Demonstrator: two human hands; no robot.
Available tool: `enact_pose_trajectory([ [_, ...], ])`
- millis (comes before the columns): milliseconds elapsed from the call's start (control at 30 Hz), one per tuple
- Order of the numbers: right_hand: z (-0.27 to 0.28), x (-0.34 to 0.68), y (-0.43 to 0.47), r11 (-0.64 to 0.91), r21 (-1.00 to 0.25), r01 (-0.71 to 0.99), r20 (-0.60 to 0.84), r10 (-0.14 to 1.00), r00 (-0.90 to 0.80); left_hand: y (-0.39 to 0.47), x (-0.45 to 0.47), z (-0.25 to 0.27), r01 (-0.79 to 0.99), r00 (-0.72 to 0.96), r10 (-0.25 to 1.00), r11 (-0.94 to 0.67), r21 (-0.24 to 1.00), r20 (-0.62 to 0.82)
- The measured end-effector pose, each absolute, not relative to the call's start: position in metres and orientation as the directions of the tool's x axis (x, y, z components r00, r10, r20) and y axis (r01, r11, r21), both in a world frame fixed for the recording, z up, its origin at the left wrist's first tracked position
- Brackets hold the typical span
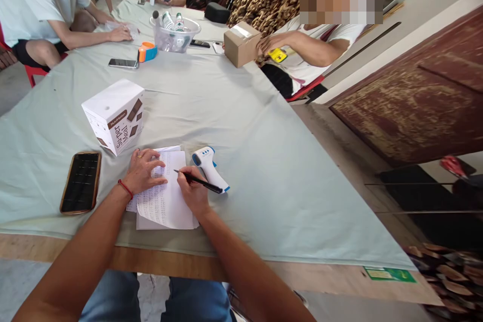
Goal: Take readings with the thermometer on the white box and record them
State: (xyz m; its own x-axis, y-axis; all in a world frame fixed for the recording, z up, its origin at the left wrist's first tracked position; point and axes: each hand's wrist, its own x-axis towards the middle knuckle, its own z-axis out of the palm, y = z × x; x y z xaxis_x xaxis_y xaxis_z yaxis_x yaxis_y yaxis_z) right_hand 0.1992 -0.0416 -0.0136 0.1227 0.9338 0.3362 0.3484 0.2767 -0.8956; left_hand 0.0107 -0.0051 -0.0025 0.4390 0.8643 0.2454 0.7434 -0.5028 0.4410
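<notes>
A small stack of white paper (171,214) lies before me, its top sheet partly covered with rows of handwriting. Spread over the left side of the sheet, my left hand (145,171) rests with its fingers apart. My right hand (194,191) grips a black pen (206,183), whose tip is at the upper right part of the page. Just beyond that hand lies a white and blue infrared thermometer (209,168). A white printed box (113,115) stands beyond my left hand, and a phone in a brown case (80,182) lies to its left.
A pale green cloth (271,161) covers the table. Farther off are another phone (123,63), an orange and blue tape roll (147,52), a clear basin (175,37) with bottles, and a cardboard box (241,44). People sit at the left, far end and right.
</notes>
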Motion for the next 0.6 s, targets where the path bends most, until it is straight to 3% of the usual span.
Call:
enact_pose_trajectory([
  [100,-0.013,0.212,-0.037,0.389,-0.797,0.462,0.438,0.899,0.000,-0.005,0.012,-0.001,0.743,0.438,0.862,-0.506,0.438,0.253],
  [233,-0.019,0.230,-0.026,0.418,-0.704,0.574,0.406,0.900,-0.156,-0.006,0.012,0.004,0.701,0.385,0.835,-0.541,0.465,0.392],
  [333,-0.026,0.236,-0.021,0.449,-0.637,0.627,0.408,0.886,-0.221,-0.007,0.007,0.011,0.708,0.115,0.781,-0.498,0.500,0.614],
  [433,-0.032,0.234,-0.018,0.487,-0.501,0.716,0.404,0.863,-0.305,-0.004,-0.007,0.017,0.772,-0.251,0.578,-0.364,0.521,0.776],
  [533,-0.033,0.232,-0.017,0.507,-0.435,0.744,0.421,0.845,-0.330,0.003,-0.023,0.019,0.754,-0.456,0.443,-0.268,0.599,0.772],
  [600,-0.032,0.231,-0.016,0.527,-0.411,0.744,0.447,0.828,-0.339,0.010,-0.031,0.017,0.647,-0.499,0.548,-0.280,0.709,0.672],
])
